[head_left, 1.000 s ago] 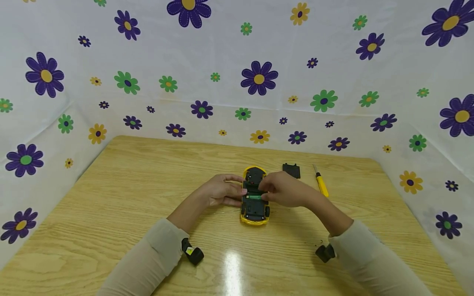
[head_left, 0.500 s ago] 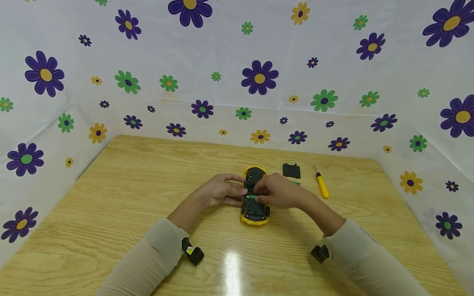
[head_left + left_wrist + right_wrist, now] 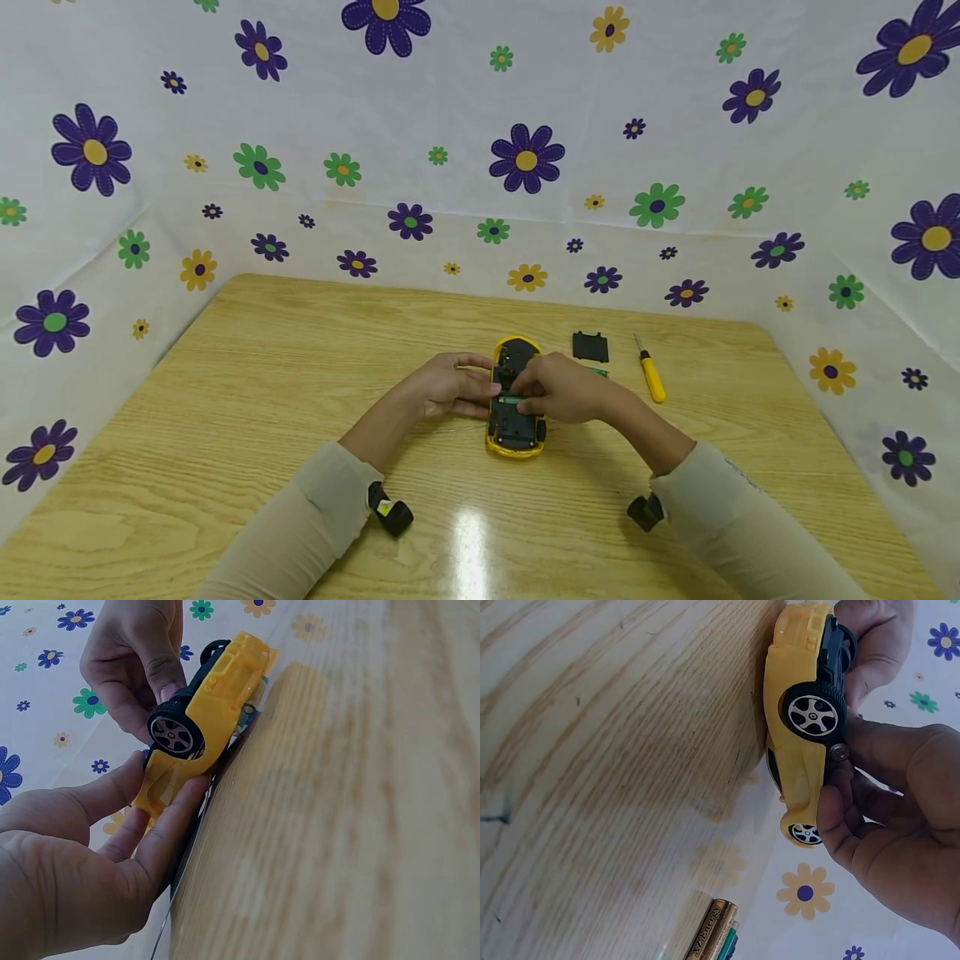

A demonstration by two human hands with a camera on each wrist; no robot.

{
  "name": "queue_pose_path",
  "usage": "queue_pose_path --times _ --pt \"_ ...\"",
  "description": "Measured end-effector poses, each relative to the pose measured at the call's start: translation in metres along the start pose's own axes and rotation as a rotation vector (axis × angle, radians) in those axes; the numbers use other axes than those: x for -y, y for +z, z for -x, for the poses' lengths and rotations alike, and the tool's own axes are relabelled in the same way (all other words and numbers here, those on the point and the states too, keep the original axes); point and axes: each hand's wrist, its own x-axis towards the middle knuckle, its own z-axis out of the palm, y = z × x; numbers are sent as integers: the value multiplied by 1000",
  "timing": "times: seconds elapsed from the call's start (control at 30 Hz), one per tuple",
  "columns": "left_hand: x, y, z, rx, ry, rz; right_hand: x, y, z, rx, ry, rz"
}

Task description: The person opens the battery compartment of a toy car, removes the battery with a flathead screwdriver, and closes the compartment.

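Observation:
A yellow toy car (image 3: 517, 440) lies upside down on the table, its black underside up. My left hand (image 3: 450, 387) grips the car's left side, thumb at the upper edge and fingers along the yellow body (image 3: 169, 780). Over the open battery compartment, my right hand (image 3: 570, 392) pinches a small battery (image 3: 839, 752), its round metal end showing beside the front wheel in the right wrist view. From the head camera, a green battery (image 3: 508, 400) lies across the compartment, partly covered by my right fingertips.
A black battery cover (image 3: 591, 347) lies behind my right hand. Loose batteries (image 3: 711, 930) sit on the table near it, partly hidden by my wrist in the head view. Farther right is a yellow-handled screwdriver (image 3: 652, 379). Flowered cloth (image 3: 420, 183) encloses the table's back and sides.
My right hand has shifted slightly left and further over the compartment, its fingertips now at the green battery. A loose battery behind the wrist has come into view. The left hand holds still.

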Motion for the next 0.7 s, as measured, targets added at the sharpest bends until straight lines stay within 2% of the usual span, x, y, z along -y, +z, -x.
queue_pose_path --times 0.33,0.7 --pt "1 0 -1 0 9 -8 -6 -1 5 -37 -4 -33" --pt "2 -1 -2 -3 11 -22 -14 -8 23 -119 29 -33"
